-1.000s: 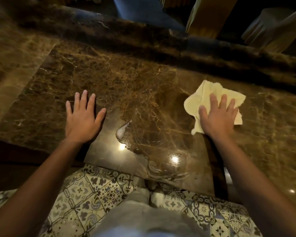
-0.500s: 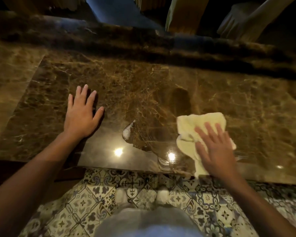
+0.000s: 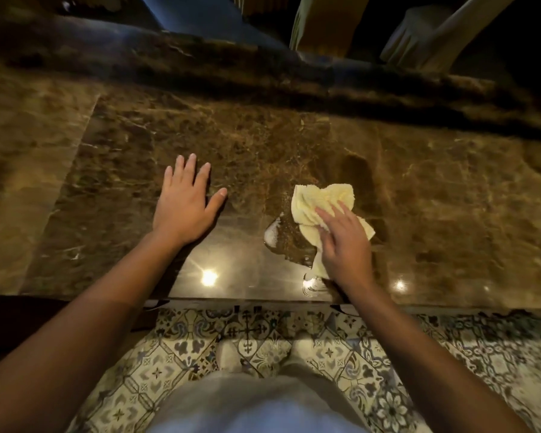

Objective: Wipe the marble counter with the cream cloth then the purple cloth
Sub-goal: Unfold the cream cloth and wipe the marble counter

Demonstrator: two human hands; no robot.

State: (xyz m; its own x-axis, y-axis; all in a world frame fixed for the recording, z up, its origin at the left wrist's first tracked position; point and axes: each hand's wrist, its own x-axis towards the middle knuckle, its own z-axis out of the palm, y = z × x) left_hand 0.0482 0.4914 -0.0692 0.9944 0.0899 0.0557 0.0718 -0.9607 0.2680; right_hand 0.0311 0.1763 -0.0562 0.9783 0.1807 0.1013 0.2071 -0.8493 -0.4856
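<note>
Cream-cloth wipe under way at the wet patch

The right hand (image 3: 344, 245) presses flat, fingers nearly straight, on the bunched cream cloth (image 3: 319, 201), just right of centre. Within the last second it has dragged the cloth in from farther right to the edge of the wet patch (image 3: 278, 239), so the cream pass looks about midway. The left hand (image 3: 185, 201) stays spread flat on the marble counter (image 3: 450, 198), left of centre. No purple cloth can be made out. The top of the frame is dark and blurred, and the palm hides part of the cloth.

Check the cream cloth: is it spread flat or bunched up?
Bunched. The cream cloth lies crumpled in folds on the marble counter, with the right hand pressing flat on its near part.
</note>
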